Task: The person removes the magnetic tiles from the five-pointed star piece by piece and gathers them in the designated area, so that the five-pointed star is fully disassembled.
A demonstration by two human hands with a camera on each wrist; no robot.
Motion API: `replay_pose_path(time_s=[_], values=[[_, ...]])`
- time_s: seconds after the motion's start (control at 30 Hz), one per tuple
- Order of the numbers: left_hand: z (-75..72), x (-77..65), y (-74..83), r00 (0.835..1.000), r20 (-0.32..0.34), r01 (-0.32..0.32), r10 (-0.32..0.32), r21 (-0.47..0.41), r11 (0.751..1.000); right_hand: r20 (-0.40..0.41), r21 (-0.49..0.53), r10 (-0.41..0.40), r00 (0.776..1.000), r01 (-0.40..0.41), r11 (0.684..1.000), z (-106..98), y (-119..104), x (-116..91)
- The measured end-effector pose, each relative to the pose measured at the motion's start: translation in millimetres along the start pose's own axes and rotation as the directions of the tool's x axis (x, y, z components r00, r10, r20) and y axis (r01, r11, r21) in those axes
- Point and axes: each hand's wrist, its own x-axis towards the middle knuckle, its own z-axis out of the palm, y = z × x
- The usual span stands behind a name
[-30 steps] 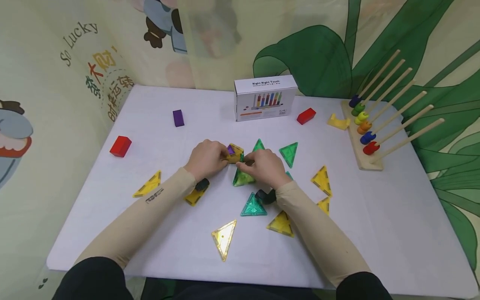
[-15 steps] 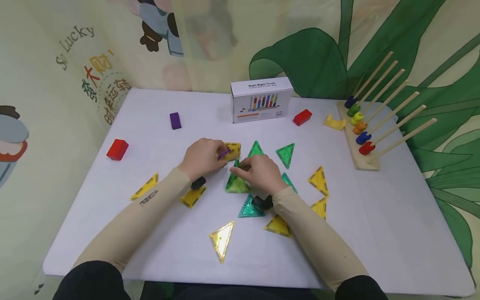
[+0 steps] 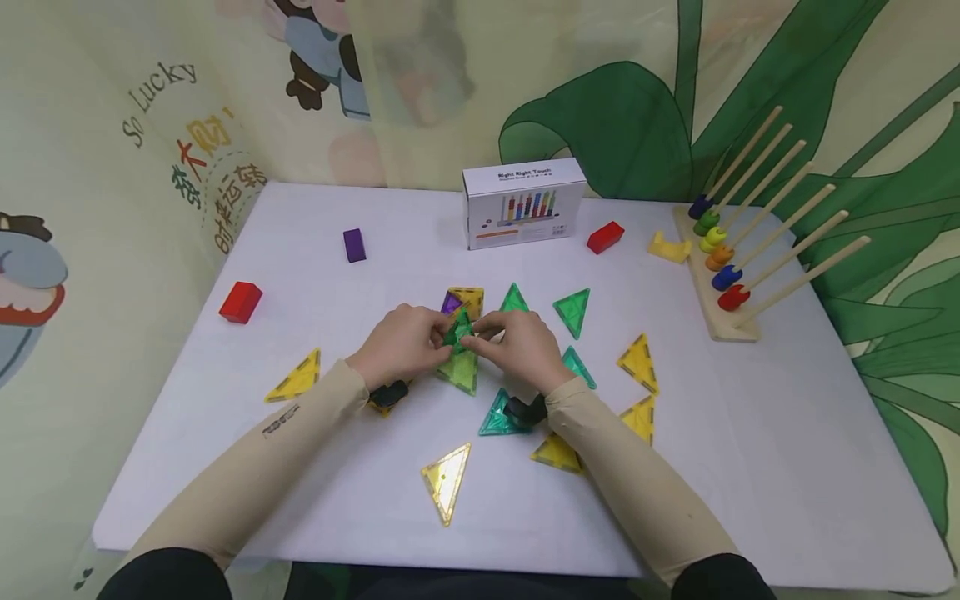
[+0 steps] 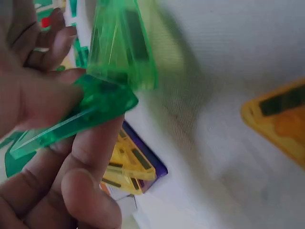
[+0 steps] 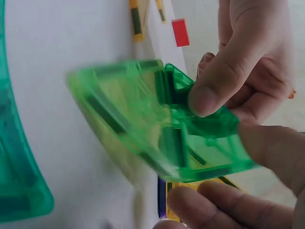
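Observation:
Two green triangular magnetic tiles meet between the hands in the middle of the table, one light green tile (image 3: 462,375) hanging toward the near side and one darker green tile (image 5: 214,124) above it. My left hand (image 3: 405,342) pinches the darker tile between thumb and fingers, which the left wrist view shows close up. From the other side my right hand (image 3: 525,346) pinches the edge of the same joined tiles. Just behind them lies a stack of yellow tiles (image 3: 471,302) with a purple tile (image 3: 451,302) on the left part.
Around the hands lie green tiles (image 3: 573,312), teal tiles (image 3: 501,415) and several yellow tiles (image 3: 296,377). A white box (image 3: 523,204) stands at the back, near red blocks (image 3: 605,237) and a purple block (image 3: 354,245). At right is a wooden peg stand (image 3: 712,283).
My left hand has left the yellow and purple stack and come nearer, onto the green tiles. The green tiles have shifted left and are now tilted between both hands.

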Motion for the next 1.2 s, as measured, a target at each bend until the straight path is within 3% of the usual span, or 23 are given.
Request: replay_pose_path(time_s=[0.13,0.23,0.4,0.57,0.7,0.8,0.9,0.97,1.03,1.1,1.2], values=[[-7.4,-4.5,-3.5,0.999,-0.038,0.026,-0.028,-0.076,0.997,0.084,0.139,-0.002,0.996,-0.01,0.99,1.2,2.1,3.0],[-12.9,-7.1,-6.8,0.999,-0.034,0.028,-0.032,-0.106,0.994,0.145,0.178,-0.008,0.989,-0.018,0.984,2.1,2.1,5.0],[-24.6,-10.7,-20.0,0.997,-0.044,0.062,-0.065,-0.061,0.996,0.178,0.105,0.024,0.984,-0.043,0.994,4.1,1.3,4.1],[-40.2,-10.8,-45.1,0.984,-0.056,0.172,-0.172,0.004,0.985,0.201,0.074,0.031,0.979,-0.047,0.996,8.1,0.8,2.2],[-46.8,-9.3,-63.6,0.969,0.002,0.248,-0.248,0.046,0.968,0.248,0.067,0.006,0.969,-0.024,0.997,13.1,-0.6,0.6],[-47.3,-9.6,-72.3,0.948,0.029,0.312,-0.316,0.094,0.946,0.281,0.043,0.002,0.96,-0.015,0.999,18.2,-2.0,-0.8],[-44.2,-9.5,-76.2,0.934,-0.003,0.352,-0.356,0.163,0.922,0.274,-0.007,0.006,0.962,-0.004,1.0,21.7,-4.0,-1.8],[-41.1,-7.6,-73.6,0.937,-0.055,0.348,-0.344,0.209,0.914,0.254,-0.036,0.01,0.967,-0.001,0.999,22.5,-5.5,-1.9],[-37.5,-1.8,-67.7,0.951,-0.111,0.306,-0.287,0.247,0.919,0.235,-0.049,0.015,0.972,-0.004,0.999,22.5,-6.9,-1.2],[-34.0,7.4,-57.9,0.969,-0.146,0.236,-0.201,0.282,0.93,0.214,-0.053,0.034,0.976,-0.023,0.998,22.1,-7.8,0.0],[-28.5,26.5,-41.2,0.988,-0.132,0.117,-0.08,0.302,0.946,0.166,-0.045,0.079,0.983,-0.072,0.996,22.3,-8.0,3.2]])
